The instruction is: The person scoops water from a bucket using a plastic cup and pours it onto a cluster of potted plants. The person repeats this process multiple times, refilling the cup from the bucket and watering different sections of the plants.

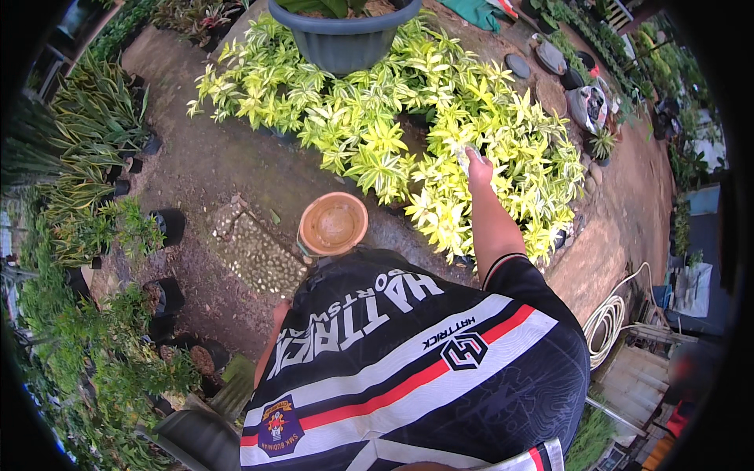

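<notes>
My right arm reaches forward over a bed of yellow-green variegated plants (514,149). At its end my right hand (481,168) is closed around a small whitish, shiny thing among the leaves; its kind is too small to make out. My left arm hangs at my left side, and only a bit of my left hand (281,309) shows past the black shirt. Its fingers are hidden. Just ahead of my body stands a round terracotta-coloured basin (334,223), its inside facing up. The shirt's edge comes close to its lower rim.
A big dark grey planter (343,39) rises from the far plants. Left of the basin lies a pebbled slab (259,250). Black pots (168,226) and spiky plants (98,125) line the left. A coiled hose (605,326) and a white sack (587,107) are at the right.
</notes>
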`<move>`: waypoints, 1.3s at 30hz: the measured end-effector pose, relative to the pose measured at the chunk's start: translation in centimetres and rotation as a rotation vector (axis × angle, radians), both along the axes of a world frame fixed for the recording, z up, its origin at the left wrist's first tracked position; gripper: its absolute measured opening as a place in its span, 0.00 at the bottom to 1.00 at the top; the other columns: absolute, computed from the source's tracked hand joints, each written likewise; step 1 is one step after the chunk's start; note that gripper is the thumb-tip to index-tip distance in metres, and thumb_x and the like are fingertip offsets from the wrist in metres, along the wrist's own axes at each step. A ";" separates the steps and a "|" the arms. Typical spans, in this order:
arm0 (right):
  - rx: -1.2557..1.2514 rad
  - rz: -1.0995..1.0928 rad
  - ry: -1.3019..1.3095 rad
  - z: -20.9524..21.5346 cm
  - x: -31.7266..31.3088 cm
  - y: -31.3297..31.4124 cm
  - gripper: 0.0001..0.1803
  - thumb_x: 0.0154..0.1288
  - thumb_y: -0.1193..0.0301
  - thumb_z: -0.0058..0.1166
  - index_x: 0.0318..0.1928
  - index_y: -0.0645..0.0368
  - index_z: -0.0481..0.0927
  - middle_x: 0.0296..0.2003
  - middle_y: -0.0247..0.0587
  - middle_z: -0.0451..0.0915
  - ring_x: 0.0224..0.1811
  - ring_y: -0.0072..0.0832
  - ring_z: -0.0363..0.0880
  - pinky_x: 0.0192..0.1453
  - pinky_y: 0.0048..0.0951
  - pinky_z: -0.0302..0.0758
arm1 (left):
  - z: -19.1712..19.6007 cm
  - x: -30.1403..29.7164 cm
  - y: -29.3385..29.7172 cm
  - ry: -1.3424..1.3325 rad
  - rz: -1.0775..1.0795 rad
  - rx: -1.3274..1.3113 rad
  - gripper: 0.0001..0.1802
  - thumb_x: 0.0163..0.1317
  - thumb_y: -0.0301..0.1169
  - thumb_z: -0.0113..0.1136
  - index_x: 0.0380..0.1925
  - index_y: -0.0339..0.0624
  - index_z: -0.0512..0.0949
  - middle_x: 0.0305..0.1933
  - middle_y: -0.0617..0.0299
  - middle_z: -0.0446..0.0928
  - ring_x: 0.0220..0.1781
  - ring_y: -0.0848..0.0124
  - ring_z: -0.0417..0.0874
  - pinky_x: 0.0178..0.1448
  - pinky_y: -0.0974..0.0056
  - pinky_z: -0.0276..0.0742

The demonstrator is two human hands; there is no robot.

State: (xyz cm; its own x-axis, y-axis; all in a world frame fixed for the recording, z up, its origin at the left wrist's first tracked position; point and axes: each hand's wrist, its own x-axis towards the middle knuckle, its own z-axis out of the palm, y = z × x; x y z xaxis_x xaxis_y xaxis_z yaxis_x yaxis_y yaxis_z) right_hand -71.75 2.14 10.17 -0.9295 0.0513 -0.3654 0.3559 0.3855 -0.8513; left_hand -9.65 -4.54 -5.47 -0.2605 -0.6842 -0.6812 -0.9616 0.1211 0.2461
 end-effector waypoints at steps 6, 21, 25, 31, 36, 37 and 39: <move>0.055 0.034 0.002 -0.1 -0.4 -0.6 0.44 0.41 0.58 0.65 0.56 0.63 0.59 0.52 0.51 0.66 0.53 0.39 0.65 0.52 0.41 0.64 | -1.5 0.7 0.6 0.021 0.031 -0.020 0.20 0.49 0.35 0.46 0.43 0.42 0.74 0.36 0.43 0.76 0.42 0.50 0.76 0.45 0.54 0.70; 0.123 0.055 0.025 -0.9 -0.4 -1.7 0.45 0.40 0.57 0.66 0.56 0.66 0.59 0.51 0.54 0.67 0.53 0.39 0.66 0.56 0.35 0.62 | 2.2 -1.1 -0.1 0.021 0.034 -0.058 0.20 0.45 0.37 0.50 0.39 0.41 0.76 0.35 0.43 0.76 0.42 0.50 0.76 0.46 0.54 0.70; 0.140 0.062 -0.003 -0.6 0.1 -2.0 0.45 0.40 0.57 0.66 0.56 0.65 0.59 0.51 0.54 0.66 0.53 0.39 0.65 0.56 0.35 0.62 | 1.5 -0.7 0.1 0.023 0.068 -0.059 0.20 0.45 0.37 0.50 0.39 0.42 0.76 0.34 0.43 0.76 0.42 0.50 0.76 0.46 0.54 0.70; 0.176 0.053 -0.013 0.1 0.8 -1.8 0.44 0.39 0.57 0.66 0.55 0.64 0.61 0.50 0.53 0.68 0.52 0.37 0.67 0.56 0.33 0.63 | 1.8 -0.7 -0.2 0.030 0.019 -0.012 0.21 0.46 0.38 0.50 0.41 0.43 0.75 0.36 0.43 0.76 0.43 0.50 0.76 0.47 0.53 0.70; 0.184 0.088 -0.023 -1.1 0.3 -1.3 0.46 0.37 0.53 0.65 0.58 0.57 0.61 0.55 0.59 0.59 0.54 0.44 0.65 0.57 0.37 0.63 | 2.1 -1.4 0.2 0.014 0.041 -0.068 0.21 0.48 0.40 0.49 0.42 0.42 0.75 0.35 0.44 0.76 0.41 0.49 0.76 0.45 0.53 0.71; 0.186 0.090 -0.026 -1.3 0.3 -1.2 0.46 0.37 0.53 0.65 0.58 0.57 0.62 0.55 0.59 0.59 0.54 0.44 0.64 0.58 0.37 0.63 | 2.3 -1.6 0.3 0.010 0.041 -0.083 0.21 0.48 0.40 0.49 0.41 0.42 0.75 0.34 0.44 0.76 0.41 0.49 0.76 0.45 0.53 0.71; 0.189 0.098 -0.032 -1.3 0.5 -1.2 0.46 0.37 0.53 0.65 0.57 0.57 0.62 0.55 0.58 0.60 0.54 0.44 0.64 0.58 0.37 0.63 | 1.6 -1.0 0.4 0.006 0.050 -0.046 0.20 0.48 0.39 0.49 0.41 0.42 0.75 0.35 0.44 0.76 0.41 0.49 0.76 0.44 0.53 0.71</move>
